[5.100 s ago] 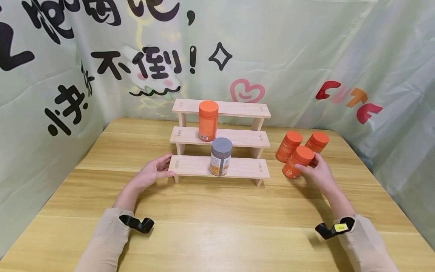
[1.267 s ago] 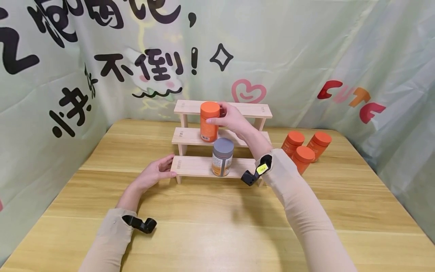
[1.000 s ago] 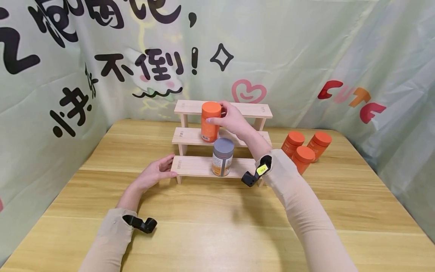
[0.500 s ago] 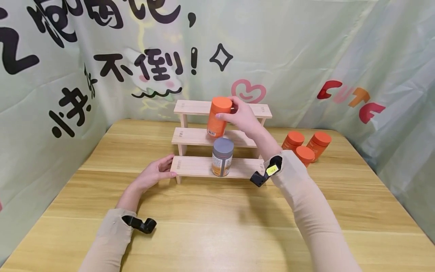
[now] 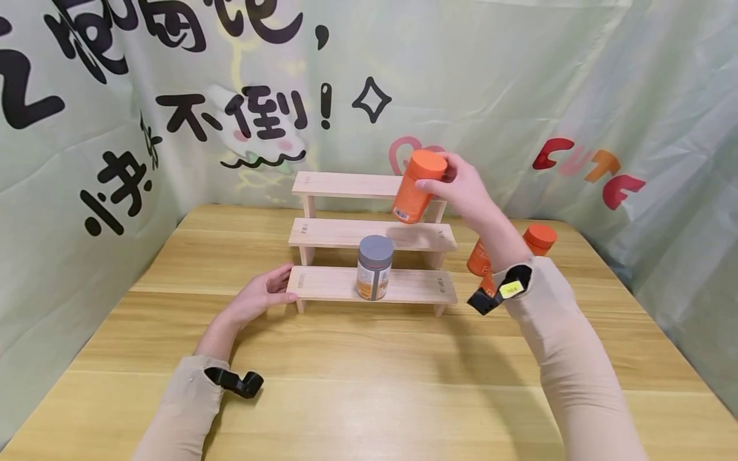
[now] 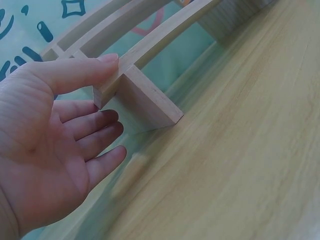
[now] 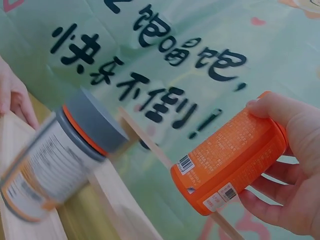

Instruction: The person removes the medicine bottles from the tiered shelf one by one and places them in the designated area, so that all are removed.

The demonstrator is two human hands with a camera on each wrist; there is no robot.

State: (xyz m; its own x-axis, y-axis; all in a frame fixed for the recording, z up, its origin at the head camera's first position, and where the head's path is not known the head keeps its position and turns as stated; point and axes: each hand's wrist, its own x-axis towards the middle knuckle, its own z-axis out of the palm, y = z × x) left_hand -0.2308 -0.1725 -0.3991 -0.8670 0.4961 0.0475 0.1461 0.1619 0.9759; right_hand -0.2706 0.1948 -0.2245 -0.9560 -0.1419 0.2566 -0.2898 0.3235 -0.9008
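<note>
An orange bottle with an orange lid is in my right hand, tilted above the right part of the wooden three-step rack. Thumb and fingers wrap its side; its barcode label shows in the right wrist view. On the lowest step stands a jar with a grey lid, upright near the middle. My left hand stays at that step's left end. In the left wrist view, the thumb lies on the board and the index finger touches its end, while the other fingers extend loosely below.
More orange bottles stand on the wooden table right of the rack, partly hidden behind my right forearm. A printed cloth backdrop hangs behind the table and along both sides.
The right hand let go of a bottle among the right-hand group, then took the orange bottle from the middle step. It has lifted it rightward and tilted it. The left hand has stayed put.
</note>
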